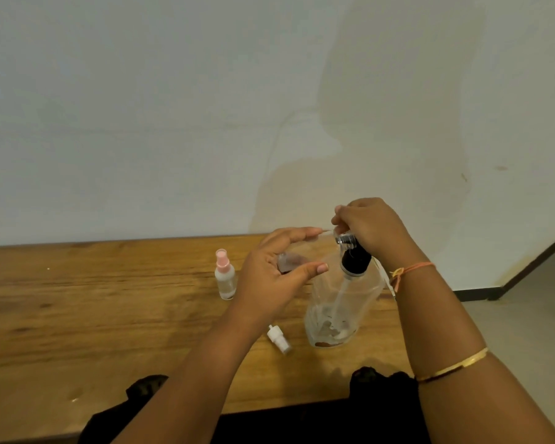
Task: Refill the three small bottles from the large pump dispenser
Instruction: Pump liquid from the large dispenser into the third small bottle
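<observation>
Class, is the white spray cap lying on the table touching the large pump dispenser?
Apart. The head view shows bare table between the white spray cap and the pump dispenser.

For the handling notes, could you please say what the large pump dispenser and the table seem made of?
Large pump dispenser: apparently clear glossy plastic, possibly glass; its tube shows through. Table: wood or wood-look veneer, brown with visible grain, slight sheen.

Pretty minimal tbh: a thin orange thread bracelet [412, 270] with a yellow knot is worn just behind the right hand [370, 225], a slim gold bangle [452, 365] is worn further up that forearm, and black clothing [318, 421] is seen below.
</observation>
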`<action>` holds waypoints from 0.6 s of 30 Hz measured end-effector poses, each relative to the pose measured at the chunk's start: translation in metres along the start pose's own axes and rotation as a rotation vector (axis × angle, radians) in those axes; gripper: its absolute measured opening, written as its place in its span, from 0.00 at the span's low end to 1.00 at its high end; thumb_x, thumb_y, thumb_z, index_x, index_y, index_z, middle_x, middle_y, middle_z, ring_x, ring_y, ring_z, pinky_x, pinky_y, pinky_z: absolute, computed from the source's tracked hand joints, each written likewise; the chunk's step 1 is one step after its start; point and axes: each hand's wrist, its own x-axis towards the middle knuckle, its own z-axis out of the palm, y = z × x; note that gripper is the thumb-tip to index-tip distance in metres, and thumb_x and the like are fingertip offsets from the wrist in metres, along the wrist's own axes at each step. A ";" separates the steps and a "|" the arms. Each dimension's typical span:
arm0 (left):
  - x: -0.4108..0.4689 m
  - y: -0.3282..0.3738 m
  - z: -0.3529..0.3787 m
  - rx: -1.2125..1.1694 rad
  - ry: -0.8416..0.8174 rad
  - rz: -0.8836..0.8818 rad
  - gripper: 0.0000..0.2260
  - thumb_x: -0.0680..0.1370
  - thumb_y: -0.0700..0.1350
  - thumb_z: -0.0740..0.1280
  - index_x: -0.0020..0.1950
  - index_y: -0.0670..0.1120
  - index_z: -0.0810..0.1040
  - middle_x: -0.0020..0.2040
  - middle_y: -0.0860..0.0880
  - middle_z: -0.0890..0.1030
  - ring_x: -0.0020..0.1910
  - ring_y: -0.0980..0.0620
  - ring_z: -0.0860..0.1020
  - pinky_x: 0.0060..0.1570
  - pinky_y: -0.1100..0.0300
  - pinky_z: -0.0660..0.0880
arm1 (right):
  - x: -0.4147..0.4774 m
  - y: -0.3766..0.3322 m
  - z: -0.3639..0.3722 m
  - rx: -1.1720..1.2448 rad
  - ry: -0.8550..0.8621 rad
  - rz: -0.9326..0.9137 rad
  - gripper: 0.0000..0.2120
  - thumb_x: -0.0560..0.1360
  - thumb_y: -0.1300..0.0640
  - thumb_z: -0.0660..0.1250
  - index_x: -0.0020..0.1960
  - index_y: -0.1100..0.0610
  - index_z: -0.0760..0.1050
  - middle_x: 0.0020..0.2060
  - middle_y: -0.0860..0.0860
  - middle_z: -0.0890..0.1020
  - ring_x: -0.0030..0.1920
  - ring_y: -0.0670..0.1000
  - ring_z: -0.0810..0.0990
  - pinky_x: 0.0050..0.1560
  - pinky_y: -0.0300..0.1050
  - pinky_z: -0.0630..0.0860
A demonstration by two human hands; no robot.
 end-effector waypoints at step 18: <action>0.001 -0.001 -0.001 0.075 0.015 0.039 0.19 0.68 0.42 0.75 0.52 0.61 0.77 0.52 0.59 0.80 0.56 0.65 0.75 0.58 0.69 0.71 | 0.000 -0.003 0.004 0.081 0.029 -0.080 0.14 0.76 0.53 0.61 0.41 0.61 0.80 0.38 0.52 0.83 0.41 0.55 0.81 0.48 0.51 0.78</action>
